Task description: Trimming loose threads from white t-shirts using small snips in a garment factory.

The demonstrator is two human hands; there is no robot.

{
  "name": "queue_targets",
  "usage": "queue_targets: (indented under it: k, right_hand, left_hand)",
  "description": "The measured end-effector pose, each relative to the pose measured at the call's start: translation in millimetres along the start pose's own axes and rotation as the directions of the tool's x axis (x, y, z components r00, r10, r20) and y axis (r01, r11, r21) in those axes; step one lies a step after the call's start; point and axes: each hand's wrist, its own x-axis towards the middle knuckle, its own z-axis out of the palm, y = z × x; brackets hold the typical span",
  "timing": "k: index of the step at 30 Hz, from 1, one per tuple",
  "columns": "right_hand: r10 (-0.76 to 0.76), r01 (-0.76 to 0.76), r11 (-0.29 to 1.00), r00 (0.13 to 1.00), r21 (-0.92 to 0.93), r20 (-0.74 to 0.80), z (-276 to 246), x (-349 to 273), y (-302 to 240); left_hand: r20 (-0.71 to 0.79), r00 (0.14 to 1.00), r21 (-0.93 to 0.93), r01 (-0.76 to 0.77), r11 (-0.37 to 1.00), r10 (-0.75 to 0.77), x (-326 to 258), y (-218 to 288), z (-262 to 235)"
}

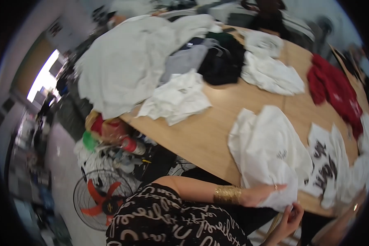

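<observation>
A white garment [270, 147] with a small dark print lies rumpled at the near edge of the wooden table, its lower end hanging over the side. My left hand [256, 195], below a wide gold cuff, is closed on the hanging fabric, with some fingers hidden by the cloth. Just to the right, my right hand [289, 220] has its fingers curled, the tips pinching the garment's lower edge. Right of this garment lies a white piece with large dark lettering [324, 164].
White fabric [119, 61] covers the table's far left. Dark clothes [223, 59], white garments [270, 71] and a red garment [334, 88] lie farther back. A floor fan [104, 201] stands left, beside bags. Another person's hand [352, 211] is at the right edge; someone stands behind the table.
</observation>
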Motion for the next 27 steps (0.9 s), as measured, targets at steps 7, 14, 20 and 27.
queue_targets:
  k: [7, 14, 20, 27]
  right_hand:
    - [-0.085, 0.109, 0.953, 0.992, -0.284, 0.093, 17, 5, -40]
    - [-0.067, 0.066, 0.981, 0.998, -0.181, 0.001, -3, 17, -7]
    - [0.075, -0.077, 0.972, 0.997, -0.222, -0.016, 10, 23, -35]
    - [0.126, -0.106, 0.970, 0.989, -0.217, 0.080, -2, 16, -49]
  left_hand:
    - [-0.142, 0.959, 0.550, -0.129, 0.825, 0.244, 0, -35, -11]
    - [0.012, 0.942, 0.767, -0.223, 0.602, 0.334, 19, -38, -28]
    - [-0.539, 0.835, 0.641, 0.318, 0.699, 0.115, 0, 22, 8]
    - [-0.400, 0.912, 0.272, 0.021, 0.962, 0.093, 15, 20, 10]
